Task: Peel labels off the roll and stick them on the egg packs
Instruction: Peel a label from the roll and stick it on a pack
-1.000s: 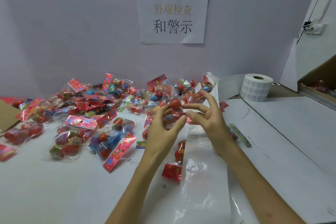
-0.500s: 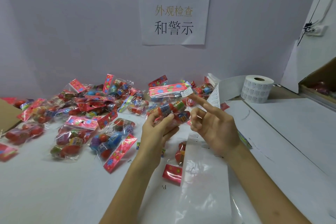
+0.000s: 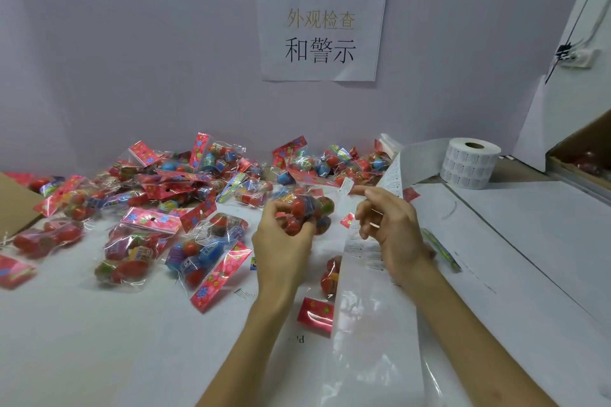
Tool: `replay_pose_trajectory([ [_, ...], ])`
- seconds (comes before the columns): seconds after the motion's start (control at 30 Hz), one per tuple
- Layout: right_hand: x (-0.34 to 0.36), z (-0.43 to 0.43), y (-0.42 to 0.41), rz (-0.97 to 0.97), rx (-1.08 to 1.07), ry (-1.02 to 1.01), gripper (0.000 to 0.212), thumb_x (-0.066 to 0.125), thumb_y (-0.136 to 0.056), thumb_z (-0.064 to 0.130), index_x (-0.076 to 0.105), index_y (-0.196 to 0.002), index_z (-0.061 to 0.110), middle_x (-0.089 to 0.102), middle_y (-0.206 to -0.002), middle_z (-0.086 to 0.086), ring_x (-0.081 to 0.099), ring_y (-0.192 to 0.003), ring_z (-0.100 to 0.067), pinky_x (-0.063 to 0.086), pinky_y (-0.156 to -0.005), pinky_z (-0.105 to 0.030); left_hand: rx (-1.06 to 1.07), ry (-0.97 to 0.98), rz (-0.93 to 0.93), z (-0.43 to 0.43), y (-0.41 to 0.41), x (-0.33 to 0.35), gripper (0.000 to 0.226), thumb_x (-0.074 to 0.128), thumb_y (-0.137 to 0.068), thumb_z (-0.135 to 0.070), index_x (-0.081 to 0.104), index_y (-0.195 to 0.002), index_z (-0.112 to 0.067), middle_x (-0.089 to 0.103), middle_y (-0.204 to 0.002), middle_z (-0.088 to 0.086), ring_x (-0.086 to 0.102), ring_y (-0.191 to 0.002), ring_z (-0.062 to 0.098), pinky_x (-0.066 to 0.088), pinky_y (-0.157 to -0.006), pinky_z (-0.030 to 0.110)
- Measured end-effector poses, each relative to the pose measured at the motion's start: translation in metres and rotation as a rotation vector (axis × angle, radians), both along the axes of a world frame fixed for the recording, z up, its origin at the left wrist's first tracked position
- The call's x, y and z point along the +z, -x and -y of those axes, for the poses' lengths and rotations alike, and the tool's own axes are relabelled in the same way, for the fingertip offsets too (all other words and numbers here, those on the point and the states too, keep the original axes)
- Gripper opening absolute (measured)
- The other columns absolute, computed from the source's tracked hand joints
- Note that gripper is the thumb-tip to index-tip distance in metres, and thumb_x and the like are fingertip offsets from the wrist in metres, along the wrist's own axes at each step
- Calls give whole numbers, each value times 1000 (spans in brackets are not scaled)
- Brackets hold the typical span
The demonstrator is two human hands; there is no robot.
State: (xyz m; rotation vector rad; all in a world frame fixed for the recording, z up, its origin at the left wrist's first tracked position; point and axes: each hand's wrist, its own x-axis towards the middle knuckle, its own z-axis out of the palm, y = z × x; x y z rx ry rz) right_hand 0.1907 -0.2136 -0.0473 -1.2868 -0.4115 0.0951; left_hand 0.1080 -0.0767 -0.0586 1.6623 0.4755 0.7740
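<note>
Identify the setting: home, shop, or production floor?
Probably a factory packing or inspection station: a heap of bagged egg packs on the table, a label roll with its liner trailing out, and a printed station sign taped to the wall.

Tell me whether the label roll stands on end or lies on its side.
On end: the label roll has its core hole facing up, and its strip runs off leftward.
</note>
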Motion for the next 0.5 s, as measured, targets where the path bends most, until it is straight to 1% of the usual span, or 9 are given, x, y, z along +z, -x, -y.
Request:
replay_pose_trajectory([
  [0.03, 0, 0, 1, 8, -2, -1, 34, 60, -85, 35, 78, -104, 14, 61, -72, -9, 53, -58, -14, 47, -52, -23, 7, -11, 2, 0, 1, 1, 30, 77, -88, -16, 58, -111, -21, 72, -105, 2, 72, -88, 18, 63, -83, 38],
  [0.07, 0, 0, 1, 17, -2, -5, 33, 60, -85, 34, 78, -104, 13, 61, -71, -9, 52, -58, -14, 47, -52, -23, 14, -13, 4, 1, 1, 1, 29, 76, -89, -15, 58, -111, -20, 72, -105, 4, 73, -89, 21, 63, -84, 43],
  [0.13, 0, 0, 2, 30, 2, -18, 33, 60, -85, 32, 78, -104, 13, 60, -71, -10, 52, -57, -14, 47, -52, -23, 32, -22, 4, 1, 2, 2, 31, 76, -89, -14, 59, -114, -18, 73, -108, 6, 73, -91, 23, 62, -86, 45],
  [0.23, -1, 0, 2, 45, 10, -29, 32, 60, -86, 31, 78, -104, 12, 60, -72, -10, 51, -57, -14, 48, -54, -23, 64, -48, 9, 1, 3, 3, 31, 77, -89, -14, 59, -113, -19, 72, -110, 4, 71, -91, 14, 61, -89, 38],
  [0.3, -1, 0, 3, 55, -3, -28, 27, 62, -88, 29, 79, -101, 13, 59, -70, -9, 51, -57, -14, 48, -54, -23, 77, -70, 21, 1, 4, 4, 30, 78, -88, -15, 58, -109, -23, 71, -102, -2, 68, -85, 5, 61, -87, 32],
  [0.33, -2, 0, 3, 60, -36, -9, 21, 63, -91, 27, 80, -96, 17, 60, -69, -8, 51, -56, -13, 48, -54, -23, 79, -85, 26, 2, 4, 4, 30, 78, -88, -15, 58, -107, -24, 69, -98, -6, 67, -84, 3, 61, -87, 31],
  [0.37, -4, 0, 2, 67, -97, 35, 18, 64, -95, 25, 80, -89, 20, 61, -66, -6, 52, -55, -11, 49, -54, -22, 77, -102, 29, 2, 5, 4, 30, 79, -87, -16, 58, -107, -24, 67, -94, -10, 66, -83, 3, 60, -87, 29],
  [0.43, -9, 1, -3, 92, -267, 180, 20, 66, -96, 25, 78, -80, 26, 64, -61, 2, 54, -54, -7, 51, -57, -25, 68, -139, 37, 4, 5, 4, 31, 80, -87, -16, 58, -107, -23, 64, -89, -15, 68, -83, 5, 60, -87, 27],
  [0.5, -11, 3, -8, 124, -394, 279, 12, 69, -95, 29, 73, -83, 30, 67, -61, 5, 57, -56, -8, 54, -62, -34, 69, -170, 57, 5, 6, 4, 30, 80, -87, -15, 59, -106, -22, 64, -87, -16, 69, -82, 5, 58, -86, 21],
])
